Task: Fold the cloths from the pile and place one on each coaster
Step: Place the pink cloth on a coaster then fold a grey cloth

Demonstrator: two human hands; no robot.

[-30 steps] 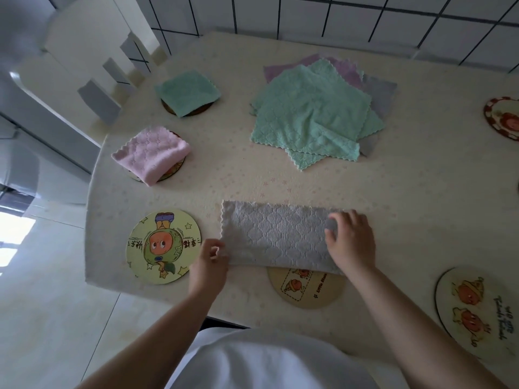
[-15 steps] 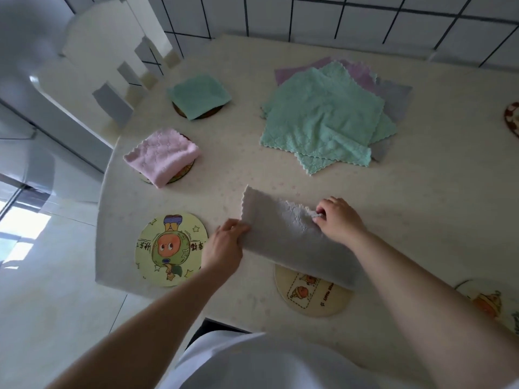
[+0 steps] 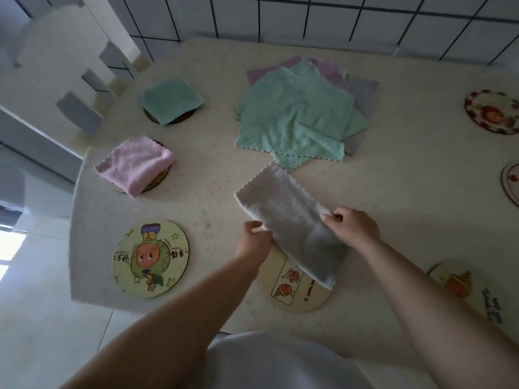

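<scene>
A grey cloth [image 3: 292, 220], folded into a long strip, lies slanted across the table with its near end over a beige coaster [image 3: 292, 290]. My left hand [image 3: 252, 240] pinches its left edge and my right hand [image 3: 354, 226] pinches its right edge, near the middle of the strip. The pile of cloths [image 3: 295, 113], green on top with purple and grey beneath, sits further back. A folded green cloth [image 3: 170, 99] and a folded pink cloth [image 3: 134, 164] each rest on a coaster at the left. A round cartoon coaster [image 3: 150, 258] lies bare at the near left.
More coasters lie along the right: a red-rimmed one [image 3: 491, 112], one cut off by the frame [image 3: 511, 182], and one near my right forearm [image 3: 460, 284]. The table edge [image 3: 75, 209] drops to a tiled floor at left. A tiled wall stands behind.
The grey strip has swung from lying sideways to slanting away from me. Both hands shifted from its ends to its long edges near the middle.
</scene>
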